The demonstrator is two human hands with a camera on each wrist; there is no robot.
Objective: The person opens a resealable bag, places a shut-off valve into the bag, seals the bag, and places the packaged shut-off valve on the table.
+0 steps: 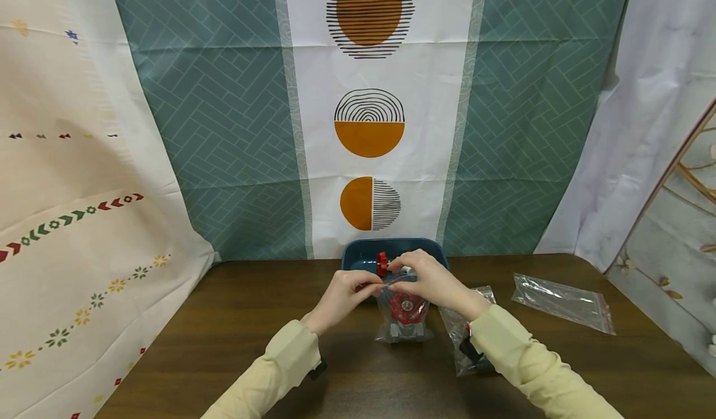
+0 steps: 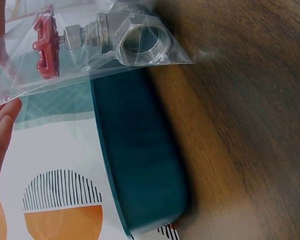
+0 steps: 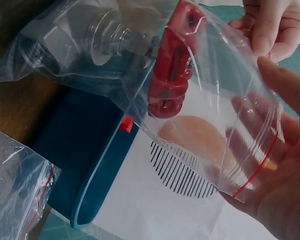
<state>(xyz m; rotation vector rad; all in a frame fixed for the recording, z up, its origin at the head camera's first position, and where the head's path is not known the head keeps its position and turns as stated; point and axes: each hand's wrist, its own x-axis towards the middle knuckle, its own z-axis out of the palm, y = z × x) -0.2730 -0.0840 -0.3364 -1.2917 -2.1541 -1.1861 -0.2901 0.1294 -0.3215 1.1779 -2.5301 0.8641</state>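
Note:
A metal valve with a red handwheel (image 1: 407, 308) sits inside a clear zip bag (image 3: 217, 100), its threaded end (image 2: 147, 45) facing down toward the table. At one corner of the bag's mouth, my left hand (image 1: 349, 296) pinches the edge between thumb and fingers. My right hand (image 1: 427, 280) holds the mouth's other side, thumb close to the left fingertips. Through the film in the right wrist view, the right fingers (image 3: 255, 125) show behind the red-lined zip strip. Only the edge of the left hand shows in the left wrist view.
Just behind the bag stands a dark blue bin (image 1: 352, 252) with another red handwheel (image 1: 383, 263) in it. A second bagged item (image 1: 464, 344) lies under my right forearm. Farther right lies a flat clear bag (image 1: 562, 303). Patterned cloth (image 1: 240, 158) hangs behind the table.

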